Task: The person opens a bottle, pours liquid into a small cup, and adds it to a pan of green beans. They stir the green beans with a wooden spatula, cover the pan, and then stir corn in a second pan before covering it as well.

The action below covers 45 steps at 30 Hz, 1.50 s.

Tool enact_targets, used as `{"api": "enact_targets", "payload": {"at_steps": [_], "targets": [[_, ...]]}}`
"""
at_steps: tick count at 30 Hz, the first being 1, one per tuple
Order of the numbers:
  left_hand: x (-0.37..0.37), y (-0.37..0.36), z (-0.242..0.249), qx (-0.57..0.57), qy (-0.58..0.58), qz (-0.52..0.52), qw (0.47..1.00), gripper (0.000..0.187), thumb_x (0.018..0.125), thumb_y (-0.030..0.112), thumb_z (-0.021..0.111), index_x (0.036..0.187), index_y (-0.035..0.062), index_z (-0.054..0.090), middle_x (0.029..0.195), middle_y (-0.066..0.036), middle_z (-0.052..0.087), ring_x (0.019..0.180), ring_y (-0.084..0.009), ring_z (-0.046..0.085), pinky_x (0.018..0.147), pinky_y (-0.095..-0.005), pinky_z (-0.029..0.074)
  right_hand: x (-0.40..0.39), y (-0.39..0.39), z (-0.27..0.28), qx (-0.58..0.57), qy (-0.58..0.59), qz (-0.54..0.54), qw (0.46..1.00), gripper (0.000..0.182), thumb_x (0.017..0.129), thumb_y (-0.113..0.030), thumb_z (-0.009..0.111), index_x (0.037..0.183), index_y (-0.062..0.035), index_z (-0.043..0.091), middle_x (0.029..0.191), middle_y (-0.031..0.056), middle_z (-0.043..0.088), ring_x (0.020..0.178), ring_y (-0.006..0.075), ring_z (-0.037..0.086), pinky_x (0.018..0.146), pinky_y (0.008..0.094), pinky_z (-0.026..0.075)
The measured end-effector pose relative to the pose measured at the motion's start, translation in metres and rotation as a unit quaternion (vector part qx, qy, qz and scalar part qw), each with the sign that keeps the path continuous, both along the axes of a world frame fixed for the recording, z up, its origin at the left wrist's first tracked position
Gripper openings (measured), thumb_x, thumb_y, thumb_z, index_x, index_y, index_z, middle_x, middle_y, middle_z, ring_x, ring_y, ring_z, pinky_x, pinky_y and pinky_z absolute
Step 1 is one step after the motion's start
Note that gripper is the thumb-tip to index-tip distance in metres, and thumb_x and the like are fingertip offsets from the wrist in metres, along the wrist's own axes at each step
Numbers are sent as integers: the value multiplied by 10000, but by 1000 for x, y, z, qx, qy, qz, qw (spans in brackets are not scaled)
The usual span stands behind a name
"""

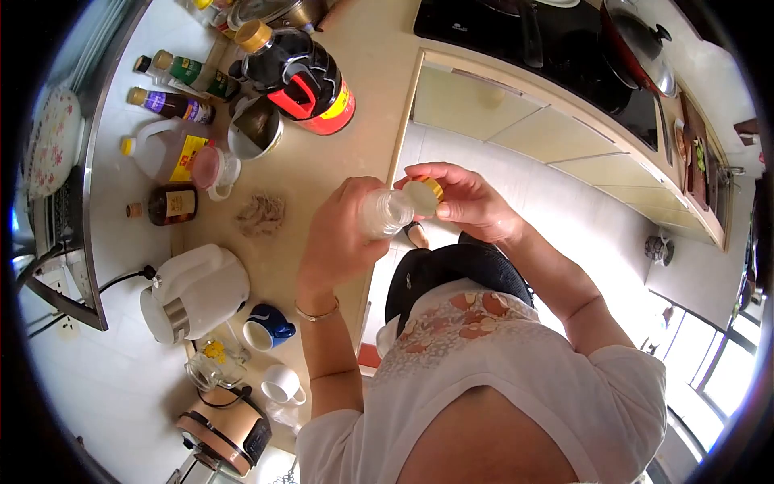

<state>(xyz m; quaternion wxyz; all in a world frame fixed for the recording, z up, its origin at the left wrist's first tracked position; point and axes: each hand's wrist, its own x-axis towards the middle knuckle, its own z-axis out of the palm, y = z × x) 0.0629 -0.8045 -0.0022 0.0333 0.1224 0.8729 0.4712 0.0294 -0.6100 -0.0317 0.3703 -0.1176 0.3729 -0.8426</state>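
Note:
My left hand (340, 234) is wrapped round a clear jar (387, 213) with a threaded neck, tilted so its mouth faces right. In my right hand (472, 199) a gold-rimmed lid (426, 195) is pinched between thumb and fingers, its pale inner side turned toward the jar. Lid and jar mouth are close together, and the lid is off the threads. Both hands are in front of my body near the counter's edge. What the jar contains is hard to make out.
On the counter (355, 64) stand a large dark bottle with a red handle (310, 85), several smaller bottles, a white kettle (201, 290), a blue mug (268, 327), a white mug (282, 383) and a small clear bag (260, 214). Across the floor is a black cooktop (484, 36).

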Motion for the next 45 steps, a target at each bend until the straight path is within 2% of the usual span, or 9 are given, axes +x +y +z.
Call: {"api": "enact_targets", "payload": {"at_steps": [4, 7, 15, 21, 26, 32, 35, 43, 45], "targets": [[-3, 1, 4, -55, -12, -1, 998, 414, 522, 50, 603, 912, 57, 464, 847, -129, 524, 782, -326, 511, 659, -377, 419, 7, -2, -17, -45, -72, -10, 996, 498, 739, -144, 602, 1181, -59, 387, 1147, 109, 439, 1055, 200, 435, 856, 305, 409], [1, 5, 28, -92, -21, -3, 996, 394, 524, 61, 601, 897, 59, 472, 837, -132, 528, 778, -327, 510, 648, -378, 419, 11, 1, -8, -98, -49, 11, 994, 468, 768, -95, 558, 1195, -47, 372, 1154, 65, 442, 1039, 156, 437, 883, 296, 380], [-3, 8, 23, -223, -97, -19, 970, 375, 527, 82, 607, 879, 55, 479, 793, -121, 534, 749, -328, 512, 621, -379, 417, 23, -7, -35, -100, -180, -7, 979, 464, 778, -118, 556, 1199, -62, 368, 990, -14, 472, 863, 52, 464, 851, 257, 409], [-3, 13, 42, -200, -56, -4, 978, 397, 517, 88, 618, 886, 61, 476, 830, -118, 535, 775, -324, 512, 626, -381, 418, 20, -4, -8, -139, -85, -23, 986, 437, 790, -107, 540, 1192, -67, 375, 1052, 6, 461, 953, 89, 459, 867, 269, 392], [-10, 12, 22, -214, -104, -30, 971, 418, 512, 85, 628, 899, 68, 472, 839, -126, 528, 805, -331, 503, 643, -396, 411, 23, -6, -39, -124, -161, -21, 979, 439, 781, -96, 548, 1185, -65, 380, 1088, 9, 448, 983, 101, 452, 867, 267, 391], [-6, 20, 48, -214, -34, -28, 976, 434, 508, 70, 631, 907, 60, 459, 834, -119, 520, 795, -334, 493, 654, -394, 407, 22, 0, -12, -143, -72, -42, 986, 426, 785, -83, 540, 1180, -57, 383, 1072, 11, 457, 974, 102, 458, 869, 266, 390], [-12, 18, 29, -264, -56, -49, 962, 445, 504, 70, 634, 910, 53, 453, 836, -115, 514, 795, -333, 488, 656, -395, 405, 22, -4, -34, -140, -137, -40, 980, 427, 783, -76, 539, 1180, -54, 383, 1086, 16, 452, 976, 104, 458, 869, 267, 388], [-8, 21, 43, -231, -74, -31, 970, 462, 501, 69, 631, 927, 58, 454, 852, -117, 513, 808, -331, 491, 651, -397, 408, 24, -3, -24, -157, -133, -45, 978, 430, 781, -68, 539, 1182, -50, 382, 1099, 12, 447, 935, 95, 474, 867, 263, 389], [-3, 21, 44, -219, -81, -4, 972, 468, 500, 70, 631, 933, 60, 455, 856, -121, 513, 806, -333, 493, 651, -397, 409, 24, -4, -26, -143, -97, -47, 984, 477, 765, -100, 565, 1192, -34, 361, 1126, 42, 443, 1032, 154, 443, 902, 321, 368]]}}
